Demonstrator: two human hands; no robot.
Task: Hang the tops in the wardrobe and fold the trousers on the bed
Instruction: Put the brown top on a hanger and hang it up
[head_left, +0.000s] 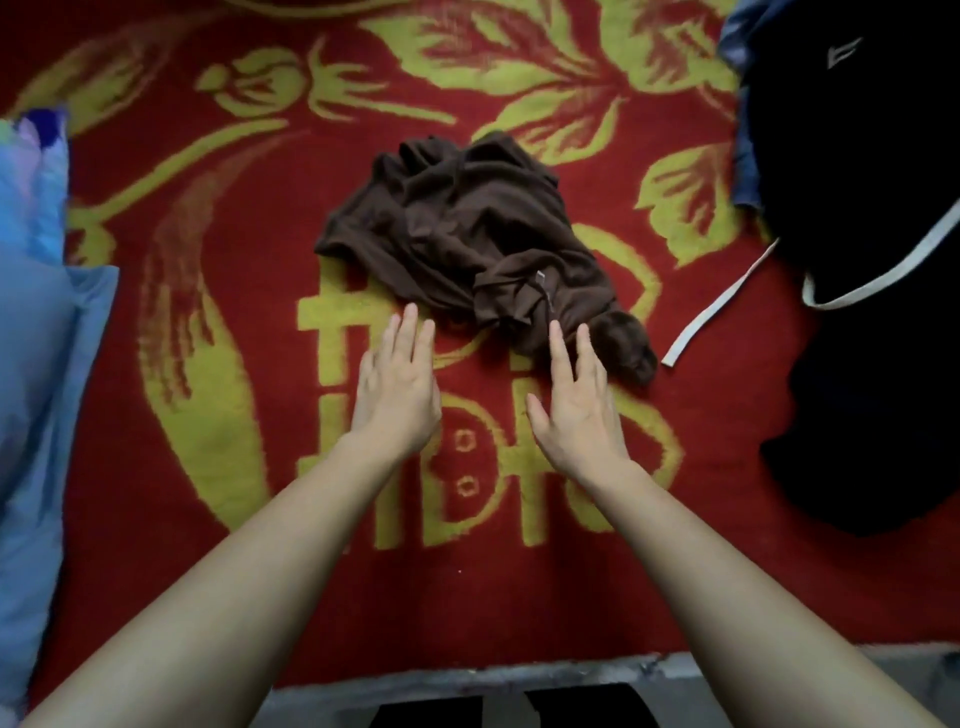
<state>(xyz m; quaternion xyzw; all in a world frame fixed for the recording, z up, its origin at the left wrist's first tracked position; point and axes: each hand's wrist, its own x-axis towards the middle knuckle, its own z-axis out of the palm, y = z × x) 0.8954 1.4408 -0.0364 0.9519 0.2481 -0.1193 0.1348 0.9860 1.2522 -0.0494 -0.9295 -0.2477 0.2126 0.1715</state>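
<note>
A brown garment (467, 234) lies crumpled in a heap on the bed, on its red blanket (727, 493) with a yellow-green flower pattern, and it serves as the marker for everything else here. Just on the near side of it, both hands reach forward with fingers straight and spread, so neither grip has closed on anything. The left hand (397, 389) stops with its fingertips at the heap's near-left edge. The right hand (579, 410) has its fingertips over the near-right edge, perhaps touching the cloth. Whether the garment is a top or trousers cannot be told from its bunched shape, though a small label shows near its near edge. To its right, well apart, sits a pile of black clothing (857, 260) with a white band (722, 312) trailing towards the heap, and a bit of blue cloth (748, 171) pokes out behind that pile. Far to its left lies a blue pillow (36, 312). No folded trousers show anywhere on the bed and the wardrobe is out of sight. Judging by that, the brown piece is not yet sorted and the black pile also waits, so much of the work seems left.
</note>
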